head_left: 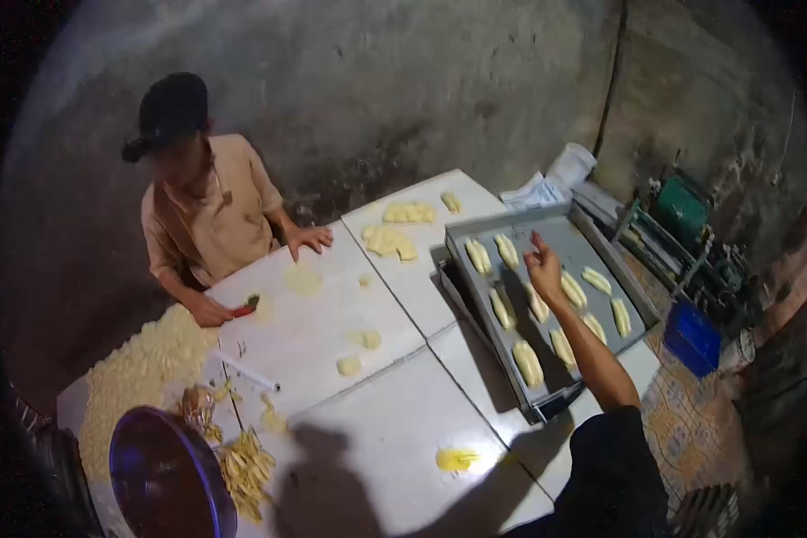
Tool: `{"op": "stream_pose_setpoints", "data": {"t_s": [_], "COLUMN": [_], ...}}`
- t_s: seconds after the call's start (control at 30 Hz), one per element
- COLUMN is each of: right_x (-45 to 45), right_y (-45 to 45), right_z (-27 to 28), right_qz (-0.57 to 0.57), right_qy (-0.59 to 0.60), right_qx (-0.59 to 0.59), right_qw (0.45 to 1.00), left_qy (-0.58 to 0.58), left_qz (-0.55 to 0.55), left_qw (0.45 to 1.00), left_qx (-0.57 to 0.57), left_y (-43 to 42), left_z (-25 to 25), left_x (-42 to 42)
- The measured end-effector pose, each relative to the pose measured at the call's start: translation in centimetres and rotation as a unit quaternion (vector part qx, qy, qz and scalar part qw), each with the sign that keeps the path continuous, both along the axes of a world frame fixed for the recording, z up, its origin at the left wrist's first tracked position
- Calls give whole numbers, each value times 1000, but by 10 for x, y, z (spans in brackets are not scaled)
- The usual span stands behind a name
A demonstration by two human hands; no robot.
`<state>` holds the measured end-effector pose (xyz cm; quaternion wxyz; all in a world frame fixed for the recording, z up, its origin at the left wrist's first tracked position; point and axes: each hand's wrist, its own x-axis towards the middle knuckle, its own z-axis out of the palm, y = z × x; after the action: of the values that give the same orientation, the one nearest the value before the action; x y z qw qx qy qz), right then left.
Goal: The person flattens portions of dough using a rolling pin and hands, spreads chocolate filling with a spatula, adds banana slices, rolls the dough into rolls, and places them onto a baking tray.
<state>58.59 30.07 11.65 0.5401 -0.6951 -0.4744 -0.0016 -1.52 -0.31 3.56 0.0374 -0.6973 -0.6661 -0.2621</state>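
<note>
My right hand (pixel 544 265) is over a grey metal tray (pixel 637 325), its forearm reaching in from the lower right in a dark sleeve. The thumb and fingers look apart, and I see nothing between them. Several pale oblong dough rolls lie spaced out on the tray, among them a larger roll (pixel 527 363) near the front and another roll (pixel 620 316) by the right side. Part of the rolls beneath my hand and forearm is hidden. My left hand is out of view.
Across the white table (pixel 350 314), a person rests one hand by a flat dough round (pixel 303 279) and holds a red-handled tool (pixel 245 307). Dough pieces (pixel 390 242), a dough heap (pixel 143 363), a white rod (pixel 247 371), a purple bowl (pixel 215 484) and yellow strips (pixel 247 471) lie around.
</note>
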Motion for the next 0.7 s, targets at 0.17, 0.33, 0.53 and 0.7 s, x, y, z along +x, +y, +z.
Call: {"op": "stream_pose_setpoints", "data": {"t_s": [0.17,0.33,0.53,0.7], "right_x": [-182,-244,-212,-202], "right_y": [-221,-374,-390,-381], "right_z": [44,-80,-116,-107], "right_qz": [186,95,-41,-30], "right_qy": [-122,-101,-175,-190], "right_qx": [-27,-179,-348,-219], "right_qw": [975,974,920,957], "left_qy": [1,3,15,-139], "left_qz": [-9,-17,-63,-23], "left_qw": [1000,998,993,989], "left_qx": [29,55,95,45], "left_y": [-27,-59,-77,-80], "left_z": [-30,-44,-46,-71], "left_x": [-19,-41,-54,-58]}}
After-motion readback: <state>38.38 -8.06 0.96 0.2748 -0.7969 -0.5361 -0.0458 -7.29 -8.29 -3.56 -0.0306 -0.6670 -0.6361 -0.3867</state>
